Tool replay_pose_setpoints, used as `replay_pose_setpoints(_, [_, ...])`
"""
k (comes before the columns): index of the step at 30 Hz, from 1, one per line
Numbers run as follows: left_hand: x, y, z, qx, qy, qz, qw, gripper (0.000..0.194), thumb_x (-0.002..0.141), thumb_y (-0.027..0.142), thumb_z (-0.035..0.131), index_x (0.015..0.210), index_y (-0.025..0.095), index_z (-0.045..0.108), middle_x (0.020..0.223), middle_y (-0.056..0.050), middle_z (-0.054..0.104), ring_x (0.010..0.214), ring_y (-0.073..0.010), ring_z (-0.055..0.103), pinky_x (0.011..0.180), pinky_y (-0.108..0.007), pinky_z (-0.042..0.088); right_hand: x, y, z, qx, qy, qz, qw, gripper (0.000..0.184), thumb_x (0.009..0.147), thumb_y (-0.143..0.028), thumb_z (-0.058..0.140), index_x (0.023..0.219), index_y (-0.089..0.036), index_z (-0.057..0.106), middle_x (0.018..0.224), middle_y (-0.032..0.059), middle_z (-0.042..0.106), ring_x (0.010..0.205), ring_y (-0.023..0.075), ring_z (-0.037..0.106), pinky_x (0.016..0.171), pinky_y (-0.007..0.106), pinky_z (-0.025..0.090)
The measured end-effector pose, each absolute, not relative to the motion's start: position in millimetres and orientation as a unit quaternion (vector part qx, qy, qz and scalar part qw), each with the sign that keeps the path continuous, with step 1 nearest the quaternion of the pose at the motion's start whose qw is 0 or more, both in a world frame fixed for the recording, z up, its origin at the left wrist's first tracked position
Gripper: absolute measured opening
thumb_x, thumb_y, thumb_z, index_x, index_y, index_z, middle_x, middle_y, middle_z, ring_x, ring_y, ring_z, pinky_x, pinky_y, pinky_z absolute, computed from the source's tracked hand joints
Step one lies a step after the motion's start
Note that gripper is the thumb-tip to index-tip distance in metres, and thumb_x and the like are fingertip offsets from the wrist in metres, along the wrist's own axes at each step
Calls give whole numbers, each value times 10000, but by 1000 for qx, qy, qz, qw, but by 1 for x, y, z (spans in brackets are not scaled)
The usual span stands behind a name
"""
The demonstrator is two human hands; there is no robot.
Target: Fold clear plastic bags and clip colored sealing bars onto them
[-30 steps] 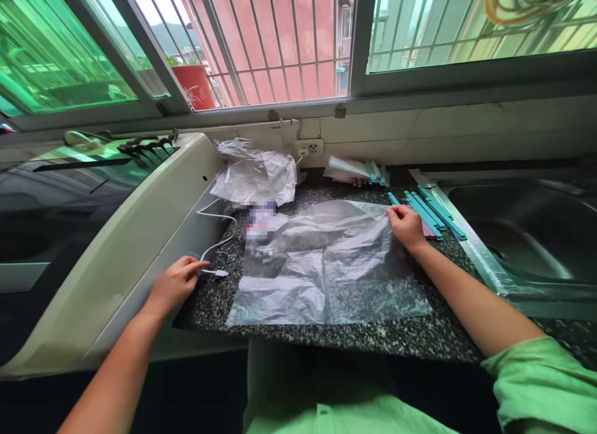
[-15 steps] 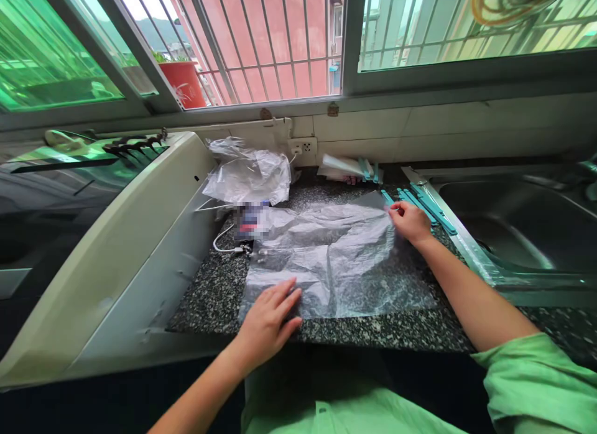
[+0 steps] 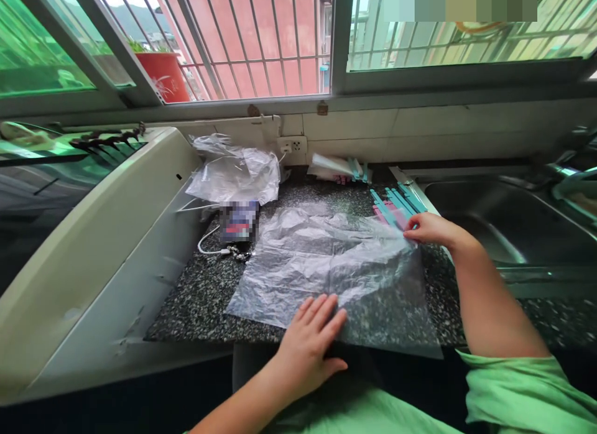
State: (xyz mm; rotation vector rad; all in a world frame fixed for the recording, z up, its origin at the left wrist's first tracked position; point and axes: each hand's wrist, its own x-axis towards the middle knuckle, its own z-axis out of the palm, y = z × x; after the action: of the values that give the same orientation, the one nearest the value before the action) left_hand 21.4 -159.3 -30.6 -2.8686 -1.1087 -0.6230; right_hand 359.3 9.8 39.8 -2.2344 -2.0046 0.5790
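A clear plastic bag [image 3: 326, 266] lies spread flat on a dark speckled counter [image 3: 196, 303]. My left hand [image 3: 310, 344] rests on the bag's near edge, fingers stretched out flat. My right hand [image 3: 431, 229] pinches the bag's far right corner, close to a row of teal and pink sticks [image 3: 394, 204].
A crumpled plastic bag [image 3: 236, 173] and a small blurred packet [image 3: 239, 221] sit at the back left, with a white cable [image 3: 209, 244] beside them. A steel sink [image 3: 508, 222] is on the right, a white appliance [image 3: 107, 235] on the left. More sticks [image 3: 342, 168] lie by the wall socket [image 3: 293, 146].
My left hand left the white cable and moved right onto the bag's near edge. The bag slid toward me and now hangs over the counter's front edge; my right hand moved with its corner.
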Motion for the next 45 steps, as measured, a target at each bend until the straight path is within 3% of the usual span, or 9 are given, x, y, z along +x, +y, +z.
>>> replay_pose_setpoints(4, [40, -165, -45, -919, -320, -227, 40, 336, 846, 253, 502, 1177, 237, 555, 1265, -64, 564, 1171, -217, 508, 978, -383, 407, 354, 5, 44, -786, -611, -7, 91, 192, 662, -398, 624, 660, -212, 669, 600, 57, 648, 569, 194, 574, 505, 276, 346])
replay_pose_setpoints(8, [18, -166, -47, -931, -264, -252, 30, 309, 874, 154, 421, 1127, 220, 587, 1198, -34, 616, 1166, -167, 513, 1009, -338, 390, 323, 7, 42, -725, -644, -110, 217, 222, 778, -345, 517, 802, -198, 682, 789, 83, 691, 727, 217, 605, 583, 284, 380])
replay_pose_setpoints(10, [1, -163, -41, -935, -242, -257, 26, 304, 887, 156, 398, 1113, 213, 593, 1173, -23, 633, 1160, -157, 517, 1033, -338, 367, 307, 13, 39, -668, -704, -80, 225, 199, 785, -302, 514, 818, -199, 682, 849, 67, 694, 769, 204, 606, 629, 280, 400])
replay_pose_setpoints(15, [-25, -159, -28, -930, -271, -247, 26, 342, 882, 139, 382, 1164, 213, 559, 1157, -42, 640, 1139, -153, 533, 1078, -367, 309, 286, 29, 32, -596, -788, 95, 121, 171, 743, -210, 561, 859, -192, 686, 780, 35, 698, 698, 162, 611, 658, 251, 426])
replay_pose_setpoints(20, [-17, -168, -37, -920, -273, -275, 57, 299, 846, 170, 487, 1124, 230, 582, 1151, -46, 640, 1108, -169, 550, 1077, -381, 307, 277, 31, 25, -629, -766, 85, 105, 166, 753, -257, 564, 823, -179, 692, 782, 58, 702, 722, 181, 619, 636, 253, 413])
replay_pose_setpoints(27, [-12, -166, -44, -903, -336, -265, 44, 351, 858, 197, 445, 1191, 176, 550, 1203, -97, 606, 1145, -211, 536, 996, -373, 410, 263, 41, 16, -639, -749, 165, 58, 93, 704, -190, 587, 687, -156, 671, 652, 29, 677, 586, 127, 580, 529, 208, 374])
replay_pose_setpoints(33, [-49, -149, -38, -918, -322, -228, 29, 399, 843, 93, 369, 1167, 208, 571, 1209, -58, 606, 1159, -177, 527, 998, -347, 403, 276, 40, 25, -620, -762, 188, 19, 113, 633, -129, 607, 524, -157, 619, 515, 4, 615, 503, 117, 537, 469, 205, 349])
replay_pose_setpoints(40, [-73, -150, -33, -900, -335, -263, 89, 365, 796, 267, 584, 1153, 192, 567, 1212, -123, 591, 1141, -233, 524, 980, -386, 413, 284, 16, 23, -621, -767, 156, 39, 96, 722, -201, 563, 690, -166, 647, 659, 30, 657, 608, 146, 575, 544, 227, 391])
replay_pose_setpoints(45, [-55, -168, -42, -926, -252, -259, 106, 366, 837, 87, 454, 1140, 250, 578, 1176, -52, 621, 1147, -163, 518, 1054, -347, 328, 308, -20, 16, -522, -844, 17, 123, 160, 777, -185, 508, 865, -181, 641, 814, 57, 667, 731, 165, 598, 646, 249, 423])
